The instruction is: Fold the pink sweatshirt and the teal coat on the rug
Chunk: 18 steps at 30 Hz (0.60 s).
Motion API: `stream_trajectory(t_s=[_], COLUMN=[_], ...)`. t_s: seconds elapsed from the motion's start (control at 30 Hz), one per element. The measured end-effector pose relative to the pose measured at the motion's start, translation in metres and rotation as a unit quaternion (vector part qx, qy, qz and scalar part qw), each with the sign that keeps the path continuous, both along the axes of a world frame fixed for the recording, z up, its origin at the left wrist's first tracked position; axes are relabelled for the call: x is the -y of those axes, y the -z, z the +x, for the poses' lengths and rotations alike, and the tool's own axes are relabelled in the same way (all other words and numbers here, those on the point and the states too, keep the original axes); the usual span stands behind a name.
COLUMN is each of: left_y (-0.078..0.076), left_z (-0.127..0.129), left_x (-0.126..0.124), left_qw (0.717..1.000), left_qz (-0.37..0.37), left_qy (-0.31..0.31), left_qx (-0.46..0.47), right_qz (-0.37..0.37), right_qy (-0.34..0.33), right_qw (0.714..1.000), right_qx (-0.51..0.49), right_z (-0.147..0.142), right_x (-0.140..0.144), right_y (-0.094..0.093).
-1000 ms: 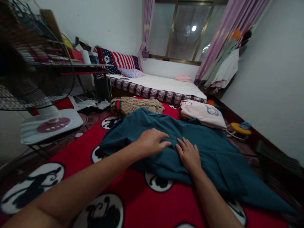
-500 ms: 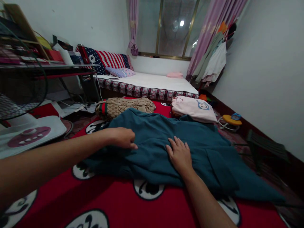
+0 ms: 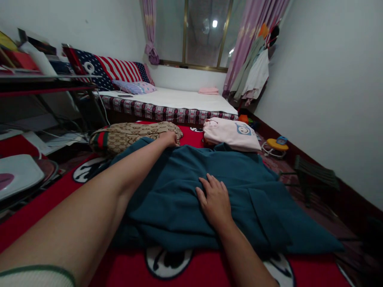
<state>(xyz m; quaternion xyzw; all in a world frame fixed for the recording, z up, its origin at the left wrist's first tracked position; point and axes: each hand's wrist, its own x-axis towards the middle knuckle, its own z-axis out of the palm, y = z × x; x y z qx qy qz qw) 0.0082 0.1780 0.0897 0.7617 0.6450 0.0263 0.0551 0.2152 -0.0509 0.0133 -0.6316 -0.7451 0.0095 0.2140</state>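
left hand (image 3: pixel 170 138) reached to teal cloth's (image 3: pixel 185 187) far edge

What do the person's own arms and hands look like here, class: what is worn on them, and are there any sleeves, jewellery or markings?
Both arms are bare from the wrist up. The left hand and right hand wear no gloves, rings, watch or bracelet that can be seen. At the bottom left, the edge of a short white sleeve with a thin dark green trim shows on the left arm. No markings are visible.
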Motion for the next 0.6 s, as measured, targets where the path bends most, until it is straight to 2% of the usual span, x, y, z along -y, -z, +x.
stream_trajectory(t_s=[0.17,0.33,0.4,0.47,0.6], left_y=[0.017,0.024,0.02,0.01,-0.017], left_z=[0.02,0.041,0.047,0.05,0.047], left_x=[0.0,0.014,0.02,0.024,0.022], left_qw=[0.994,0.99,0.989,0.992,0.988], left_qz=[-0.048,-0.063,-0.068,-0.039,0.125], left_qy=[0.087,0.108,0.111,0.101,0.015], left_qx=[0.043,0.063,0.063,0.064,0.086], right_qz=[0.0,0.002,0.002,0.001,0.003], right_qy=[0.002,0.003,0.001,0.0,-0.001], right_qw=[1.0,1.0,1.0,1.0,1.0], right_qx=[-0.002,-0.002,-0.003,-0.004,-0.005], right_z=[-0.001,-0.001,-0.001,-0.001,-0.001], right_x=[0.001,0.001,0.001,0.002,0.002], right_y=[-0.001,-0.002,-0.003,-0.003,-0.002])
